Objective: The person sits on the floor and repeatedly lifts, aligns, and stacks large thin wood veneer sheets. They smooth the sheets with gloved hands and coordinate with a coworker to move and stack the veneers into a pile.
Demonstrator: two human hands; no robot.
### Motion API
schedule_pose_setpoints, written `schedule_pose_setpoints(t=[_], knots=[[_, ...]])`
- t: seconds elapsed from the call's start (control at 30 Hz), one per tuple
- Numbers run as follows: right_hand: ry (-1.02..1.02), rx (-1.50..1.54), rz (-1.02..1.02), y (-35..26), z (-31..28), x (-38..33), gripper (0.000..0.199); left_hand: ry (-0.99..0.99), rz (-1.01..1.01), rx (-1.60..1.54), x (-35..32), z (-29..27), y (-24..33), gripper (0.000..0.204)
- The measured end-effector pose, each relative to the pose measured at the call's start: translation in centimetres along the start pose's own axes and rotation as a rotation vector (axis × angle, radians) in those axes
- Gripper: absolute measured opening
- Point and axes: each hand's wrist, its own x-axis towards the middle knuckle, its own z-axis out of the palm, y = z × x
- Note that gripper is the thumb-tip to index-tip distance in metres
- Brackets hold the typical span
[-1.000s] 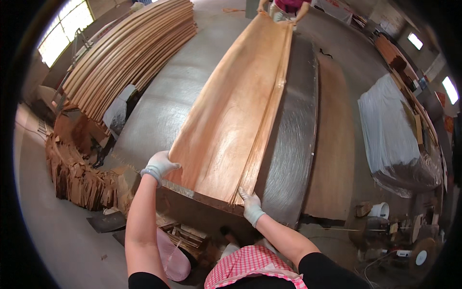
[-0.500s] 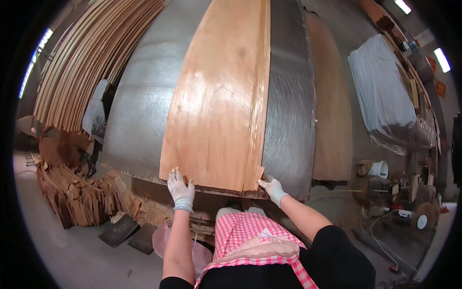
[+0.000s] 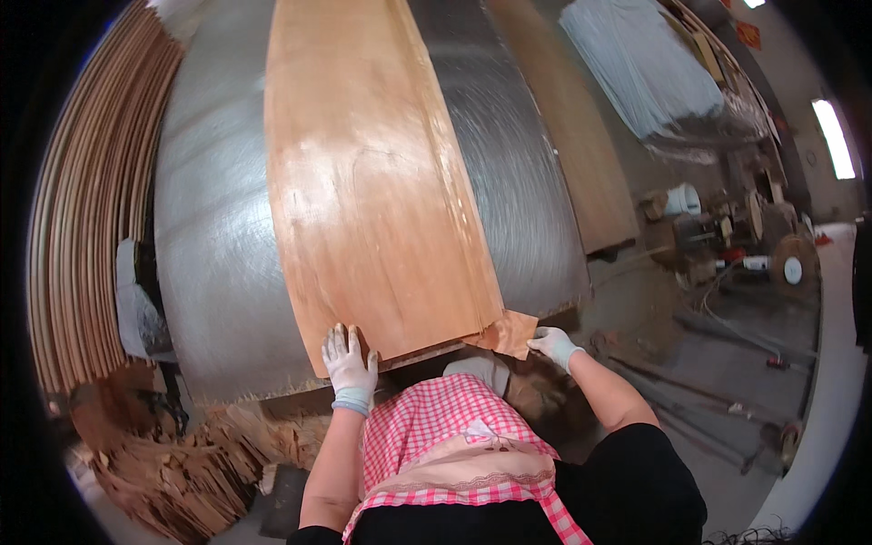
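Left hand [image 3: 349, 361]: gloved in white, laid flat with fingers spread on the near left corner of the veneer [image 3: 372, 182]; it pressed down and gripped nothing.
Right hand [image 3: 550, 344]: gloved in white, fingers curled at the near right corner of the veneer, just beside a bent flap [image 3: 509, 331]; whether it pinched the flap could not be told.
Veneer: a long reddish-brown sheet that lay on the table [image 3: 213, 236] and ran from the near edge to the far end, its near edge between the two hands.
Flap: a small torn piece at the near right corner, tilted off the table edge.
Table: a grey metal surface with swirled scratches, bare on both sides of the veneer.
Second sheet [image 3: 572, 136]: a browner strip that lay right of the table, apart from the veneer.
Stack [image 3: 82, 227]: curved strips of veneer piled at the far left.
Scraps [image 3: 182, 472]: broken veneer pieces heaped on the floor at the near left.
Apron [image 3: 454, 445]: pink checked cloth on the person, near, below the hands.
Covered pile [image 3: 654, 73]: a grey wrapped bundle at the far right.
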Motion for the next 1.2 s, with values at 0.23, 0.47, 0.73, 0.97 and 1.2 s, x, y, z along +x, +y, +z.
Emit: schedule_pose_setpoints(t=[0.23, 0.47, 0.73, 0.97, 1.2], knots=[[-0.135, -1.243, 0.132, 23.1, -3.0, -1.6, 0.044, -0.077, 0.209, 0.063, 2.8, 2.5, -2.0, 0.081], [0.409, -0.102, -0.475, -5.6, 6.8, -1.0, 0.055, -0.042, 0.177, 0.137, 1.6, 2.1, -4.0, 0.082], [0.437, -0.147, -0.642, -10.6, 10.1, 2.9, 0.105, 0.033, 0.213, 0.159, 0.8, 2.7, -3.8, 0.083], [0.198, -0.088, -0.457, -11.6, 10.3, 2.3, 0.074, 0.284, 0.264, 0.023, 0.3, 3.9, -4.9, 0.071], [0.032, 0.171, -0.782, -19.2, 14.1, -5.0, 0.052, 0.696, 0.026, -0.969, -3.9, 1.0, -9.7, 0.044]])
